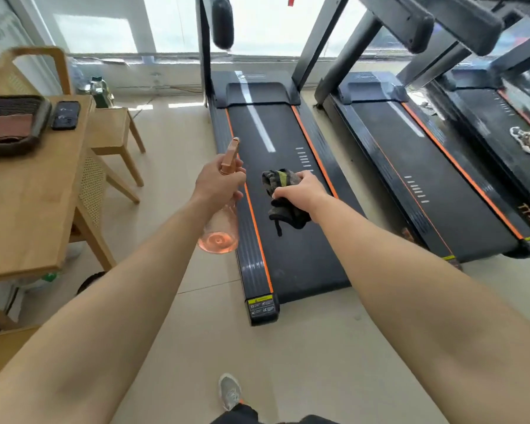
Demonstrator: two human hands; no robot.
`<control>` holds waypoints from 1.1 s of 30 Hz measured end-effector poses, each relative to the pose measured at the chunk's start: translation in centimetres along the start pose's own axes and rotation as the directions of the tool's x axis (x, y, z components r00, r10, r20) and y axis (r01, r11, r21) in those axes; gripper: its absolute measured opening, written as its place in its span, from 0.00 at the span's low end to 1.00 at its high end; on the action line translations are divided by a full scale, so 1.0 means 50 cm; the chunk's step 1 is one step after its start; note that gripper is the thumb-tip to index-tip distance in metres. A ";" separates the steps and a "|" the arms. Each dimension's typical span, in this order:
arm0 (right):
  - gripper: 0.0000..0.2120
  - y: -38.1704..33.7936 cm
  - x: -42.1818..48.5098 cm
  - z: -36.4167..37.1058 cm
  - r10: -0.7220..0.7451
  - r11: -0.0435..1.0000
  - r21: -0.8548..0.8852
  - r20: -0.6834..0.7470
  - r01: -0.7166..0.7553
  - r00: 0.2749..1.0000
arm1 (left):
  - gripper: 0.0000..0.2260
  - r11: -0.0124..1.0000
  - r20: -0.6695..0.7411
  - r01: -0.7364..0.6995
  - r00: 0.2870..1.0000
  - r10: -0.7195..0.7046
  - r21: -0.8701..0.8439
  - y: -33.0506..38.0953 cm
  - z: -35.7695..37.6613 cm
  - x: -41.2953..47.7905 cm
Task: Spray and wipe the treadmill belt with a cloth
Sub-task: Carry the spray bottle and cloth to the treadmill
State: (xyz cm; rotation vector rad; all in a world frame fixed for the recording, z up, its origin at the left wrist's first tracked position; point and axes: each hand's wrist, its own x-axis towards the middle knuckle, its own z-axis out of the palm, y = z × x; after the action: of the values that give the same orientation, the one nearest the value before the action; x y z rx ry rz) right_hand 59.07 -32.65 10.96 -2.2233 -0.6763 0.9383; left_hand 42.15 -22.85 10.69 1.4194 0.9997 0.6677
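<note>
A pale tiled floor [288,347] is being occupied by three black treadmills standing side by side below a bright window. The nearest treadmill [253,264], edged with orange stripes, is being faced from its rear end. Its dark treadmill belt [297,258] is being seen running away from the camera, with a white streak along its far half. The second treadmill [426,179] and the third treadmill [487,123] are being seen to the right, and another person's shoe [523,139] is being rested on the third.

To the left, a dark tray [45,113] of folded fabrics is being carried by a wooden table [28,209], with a black phone [65,115] just beside the tray. A wooden chair [114,133] is being seen beyond the table.

A pink spray bottle [219,234] is being held in the air by the left hand [219,185], whose fingers are being curled round its neck. Its nozzle is being pointed forward near the left side rail of the nearest treadmill, and its clear body is hanging below the hand. A dark cloth [280,182] with a yellow-green patch is being gripped in a bunch by the right hand [300,189], fingers closed round it, over the middle of the belt. Whether the cloth is touching the belt cannot be told. A grey shoe [229,391] is being shown at the bottom edge.
</note>
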 end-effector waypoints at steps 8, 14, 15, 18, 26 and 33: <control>0.39 0.259 -0.052 -0.288 0.118 0.992 0.057 -0.132 -0.112 0.984 | 0.11 0.999 0.210 -0.028 0.977 0.024 0.019 0.022 0.372 -0.098; 0.36 0.440 -0.067 -0.501 0.164 0.985 0.096 -0.226 -0.146 0.960 | 0.10 0.993 0.292 -0.059 0.956 0.028 0.099 0.037 0.644 -0.154; 0.36 0.469 -0.065 -0.536 0.171 0.983 0.106 -0.237 -0.149 0.956 | 0.10 0.992 0.301 -0.062 0.953 0.026 0.109 0.041 0.686 -0.158; 0.36 0.544 -0.052 -0.637 0.194 0.977 0.137 -0.269 -0.162 0.943 | 0.09 0.990 0.322 -0.052 0.947 0.007 0.130 0.049 0.811 -0.153; 0.30 0.707 0.077 -0.898 0.245 0.963 0.188 -0.320 -0.192 0.915 | 0.09 0.989 0.396 -0.001 0.916 -0.058 0.148 0.056 1.146 -0.067; 0.32 0.818 0.262 -1.123 0.296 0.953 0.168 -0.337 -0.252 0.894 | 0.08 0.982 0.431 0.084 0.890 -0.149 0.167 0.060 1.459 0.088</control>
State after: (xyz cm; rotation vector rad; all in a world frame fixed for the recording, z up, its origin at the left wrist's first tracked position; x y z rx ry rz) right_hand 118.38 -70.96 7.20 -2.3320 -0.1344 0.6510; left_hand 108.02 -54.03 4.16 1.5344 0.7717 0.1669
